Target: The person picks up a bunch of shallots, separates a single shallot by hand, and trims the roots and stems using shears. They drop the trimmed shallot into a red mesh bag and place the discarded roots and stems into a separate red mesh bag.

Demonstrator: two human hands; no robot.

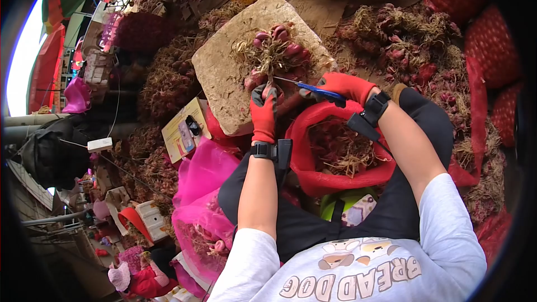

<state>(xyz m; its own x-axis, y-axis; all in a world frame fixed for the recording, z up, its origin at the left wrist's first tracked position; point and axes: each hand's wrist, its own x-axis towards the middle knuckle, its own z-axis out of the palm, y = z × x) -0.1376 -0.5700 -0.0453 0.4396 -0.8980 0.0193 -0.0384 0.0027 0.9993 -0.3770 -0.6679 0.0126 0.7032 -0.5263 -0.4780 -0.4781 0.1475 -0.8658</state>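
My left hand, in a red glove with dark fingertips, is closed around a shallot with its dry stalk pointing away from me. In my right hand, also gloved in red, is a pair of scissors with blue handles. Their blades reach left to the stalk just above my left fingertips. Beneath both lies a worn, dirt-stained foam block. A pile of purple-red shallots with dry stalks and roots rests on it, right beyond my left hand.
Between my legs an open red mesh bag holds dry trimmings. A pink mesh bag with shallots stands at my left. Heaped shallots and full red sacks lie to the right. Another person is at lower left.
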